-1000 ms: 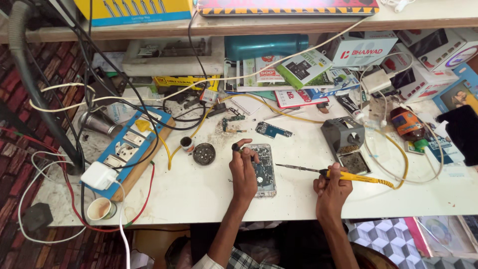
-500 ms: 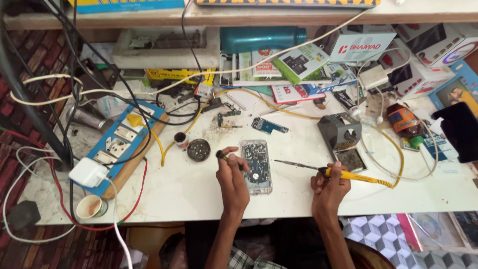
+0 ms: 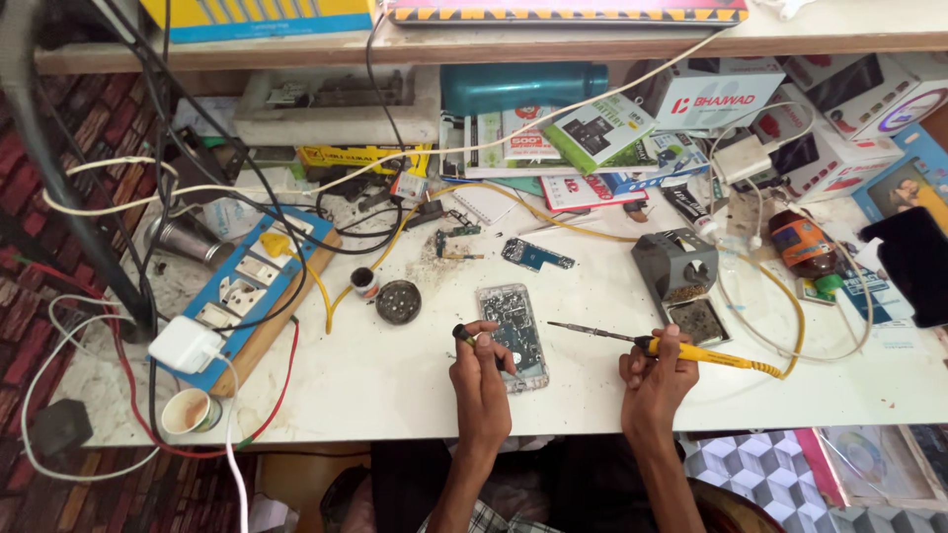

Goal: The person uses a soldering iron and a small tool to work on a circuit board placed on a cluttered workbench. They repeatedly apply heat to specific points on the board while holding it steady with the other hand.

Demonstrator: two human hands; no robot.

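White desk [image 3: 395, 385], speckled with dark grit near its middle. Soldering iron [image 3: 691, 350]: yellow handle, yellow cord. Opened phone [image 3: 513, 334]: silver frame, grey-green board. Power strip [image 3: 247, 286] at left edge: blue top, white sockets, wooden base. White charger [image 3: 185, 344] on it. Teal bottle [image 3: 523, 87] along back edge. Grey iron stand [image 3: 673, 262]. Red-brick wall [image 3: 59, 128], left.

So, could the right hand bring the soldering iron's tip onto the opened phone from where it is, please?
Probably yes: the right hand holds the soldering iron, its tip just beside the opened phone, with bare table between.
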